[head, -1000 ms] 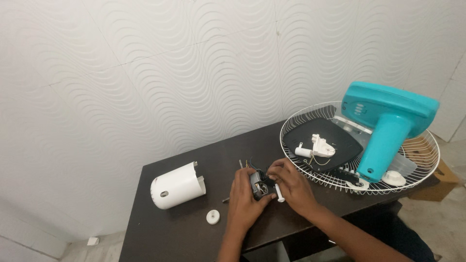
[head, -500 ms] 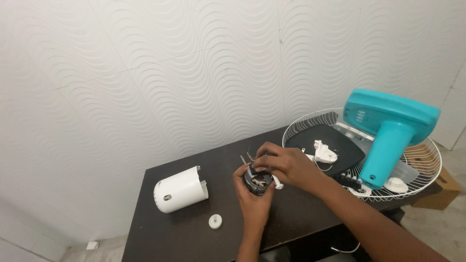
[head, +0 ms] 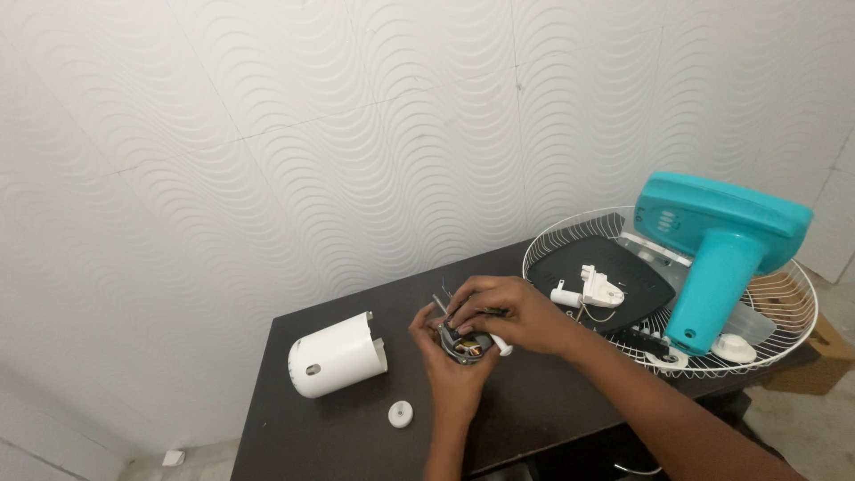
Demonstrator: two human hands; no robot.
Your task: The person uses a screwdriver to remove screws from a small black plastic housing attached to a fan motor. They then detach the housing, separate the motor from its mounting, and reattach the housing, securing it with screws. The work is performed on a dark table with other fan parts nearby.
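My left hand (head: 443,370) cradles a small fan motor (head: 467,345) with copper windings from below, over the dark table (head: 356,436). My right hand (head: 508,312) lies over the top of the motor, fingers curled on it, with a white-handled tool (head: 500,346) sticking out beneath the palm. Thin wires rise from the motor at its far side.
A white cylindrical motor cover (head: 336,354) lies left of my hands, a small white knob (head: 401,413) in front of it. At the right, a white wire fan guard (head: 784,347) holds a teal fan base (head: 717,249), a black panel (head: 614,283) and white parts. A cardboard box (head: 815,347) sits lower right.
My right hand has moved from beside the motor to over its top. Both hands have lifted and shifted slightly toward the wall.
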